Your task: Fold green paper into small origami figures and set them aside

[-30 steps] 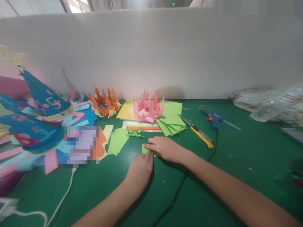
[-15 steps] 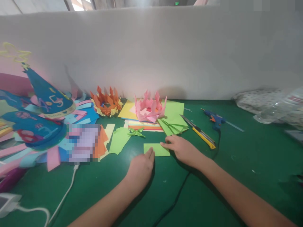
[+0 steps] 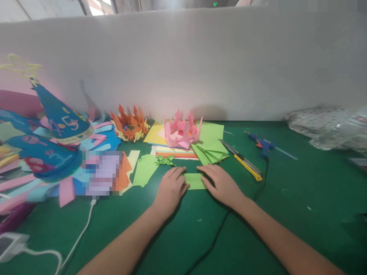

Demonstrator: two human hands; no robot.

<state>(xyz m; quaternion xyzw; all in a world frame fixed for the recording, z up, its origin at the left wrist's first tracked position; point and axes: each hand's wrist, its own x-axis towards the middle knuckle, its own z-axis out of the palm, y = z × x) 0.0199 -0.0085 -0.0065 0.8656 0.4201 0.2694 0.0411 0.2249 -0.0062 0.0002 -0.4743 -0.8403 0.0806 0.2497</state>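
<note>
A folded strip of light green paper lies flat on the green table between my hands. Its left end is in my left hand, with the thumb at the near edge and the fingers at the far edge. At the other end, my right hand grips the strip the same way, thumb nearer me than the fingers. Just beyond my left hand sits a small folded green paper piece, beside loose green sheets. A fan of green paper pieces lies beyond my right hand.
A pink paper crown stands on coloured sheets, with an orange paper crown to its left. On the right lie a yellow utility knife and a blue glue gun. Blue party hats and paper strips crowd the left.
My left hand has shifted from pressing on the paper to its left end, fingers now spread around it. My right hand has lowered its thumb to the right end.
</note>
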